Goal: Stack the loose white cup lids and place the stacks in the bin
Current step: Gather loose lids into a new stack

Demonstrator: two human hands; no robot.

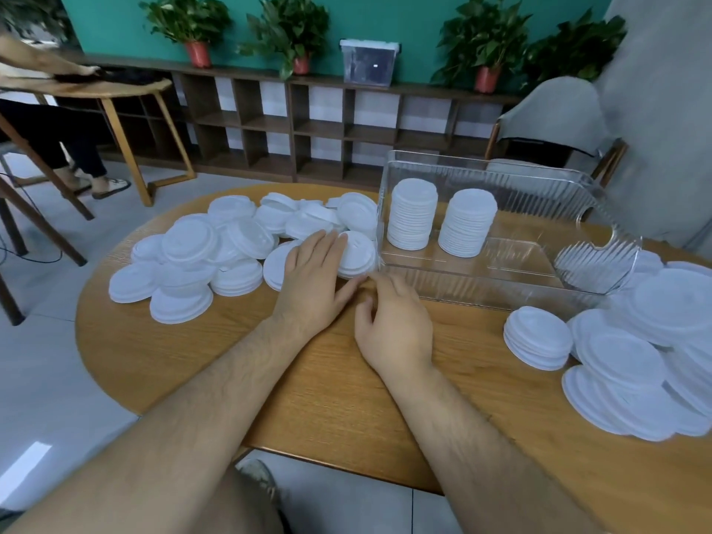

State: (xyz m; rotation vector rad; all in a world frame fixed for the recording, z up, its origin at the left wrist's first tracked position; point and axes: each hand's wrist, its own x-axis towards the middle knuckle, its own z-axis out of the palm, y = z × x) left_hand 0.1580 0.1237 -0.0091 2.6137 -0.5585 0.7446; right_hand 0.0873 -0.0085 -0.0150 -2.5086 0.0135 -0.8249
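Loose white cup lids (215,248) lie heaped on the left half of the wooden table, and another heap (647,352) covers the right side. A clear ribbed plastic bin (501,287) stands at the table's middle right with two upright stacks of lids (412,213) (467,222) inside. My left hand (318,281) lies flat, fingers spread, its fingertips touching a short stack of lids (358,254) just left of the bin. My right hand (393,321) rests beside it on the bare wood, fingers loosely curled, holding nothing.
A low stack of lids (537,337) sits in front of the bin. Behind the table stand a wooden shelf with potted plants (293,117) and a grey covered chair (554,117). A seated person's legs (77,156) show at another table at left.
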